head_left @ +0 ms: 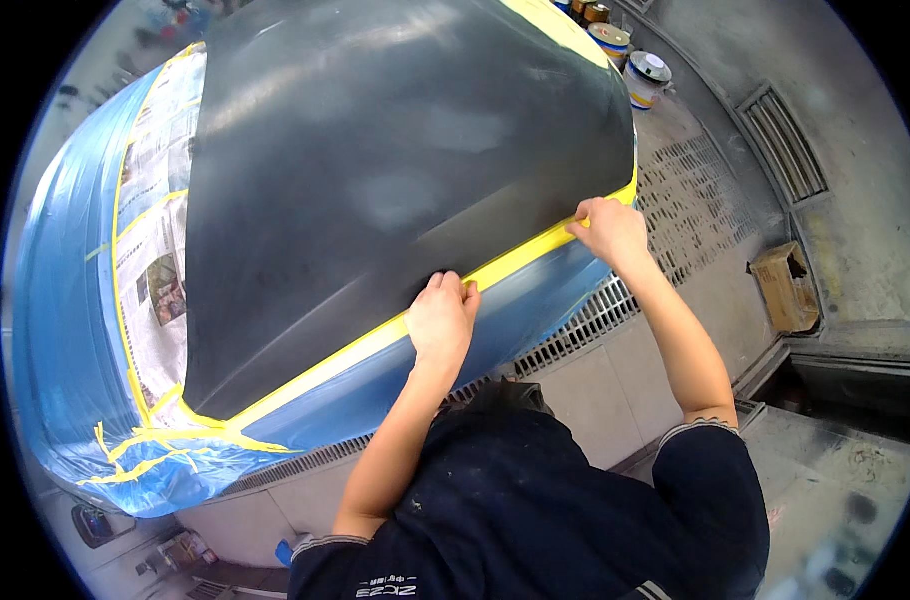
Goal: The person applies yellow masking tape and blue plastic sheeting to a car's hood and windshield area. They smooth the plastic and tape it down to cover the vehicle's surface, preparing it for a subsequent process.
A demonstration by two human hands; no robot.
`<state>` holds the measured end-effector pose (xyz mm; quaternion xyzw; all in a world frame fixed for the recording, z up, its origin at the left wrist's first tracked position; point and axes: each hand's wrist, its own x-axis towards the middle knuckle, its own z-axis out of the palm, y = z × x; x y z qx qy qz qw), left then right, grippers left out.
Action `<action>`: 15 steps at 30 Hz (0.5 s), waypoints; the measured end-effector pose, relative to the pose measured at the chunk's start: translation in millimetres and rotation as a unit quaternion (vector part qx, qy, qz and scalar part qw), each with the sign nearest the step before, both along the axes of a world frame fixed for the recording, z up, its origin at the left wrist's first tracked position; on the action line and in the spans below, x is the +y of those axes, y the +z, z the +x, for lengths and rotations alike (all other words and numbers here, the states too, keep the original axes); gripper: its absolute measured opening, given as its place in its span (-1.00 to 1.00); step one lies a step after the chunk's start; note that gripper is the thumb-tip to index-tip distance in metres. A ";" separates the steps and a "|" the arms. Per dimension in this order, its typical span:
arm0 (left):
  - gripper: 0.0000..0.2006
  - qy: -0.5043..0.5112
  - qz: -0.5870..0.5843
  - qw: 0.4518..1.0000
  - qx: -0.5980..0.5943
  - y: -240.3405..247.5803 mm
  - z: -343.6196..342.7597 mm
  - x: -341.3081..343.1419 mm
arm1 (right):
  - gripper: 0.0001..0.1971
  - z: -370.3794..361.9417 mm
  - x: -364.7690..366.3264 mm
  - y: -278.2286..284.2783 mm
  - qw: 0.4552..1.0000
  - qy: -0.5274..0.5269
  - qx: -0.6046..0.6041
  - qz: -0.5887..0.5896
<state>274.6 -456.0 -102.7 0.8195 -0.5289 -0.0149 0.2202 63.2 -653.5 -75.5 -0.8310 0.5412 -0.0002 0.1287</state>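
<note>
Left hand (441, 315) back up, fingers bent; right hand (615, 235) farther forward, fingers curled, thumb near fingertips. Left forearm (387, 455) and right forearm (683, 335) bare, extended forward; hands apart.

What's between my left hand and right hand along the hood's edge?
In the head view, yellow masking tape runs between your left hand and right hand, along the edge of the dark car hood.

Black car hood (375, 130) with greyish patches, edged by yellow masking tape (520, 259); beside the hood, white, dark-printed newspaper (150, 235) and blue plastic sheeting (65, 300).
</note>
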 end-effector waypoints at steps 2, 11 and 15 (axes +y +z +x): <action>-0.72 0.030 0.077 0.996 0.027 15.8 1.3 -0.6 | -0.73 -0.1 -1.4 -0.2 1.000 0.008 0.000 0.003; -0.23 -0.191 0.058 0.950 -0.240 -31.2 -29.7 30.7 | -0.85 -2.7 -11.0 -22.8 0.995 0.084 -0.043 -0.033; -0.01 -0.287 0.105 0.937 -0.170 -25.8 -47.1 -22.9 | -0.85 -7.7 -16.4 -26.0 0.992 0.093 -0.066 -0.046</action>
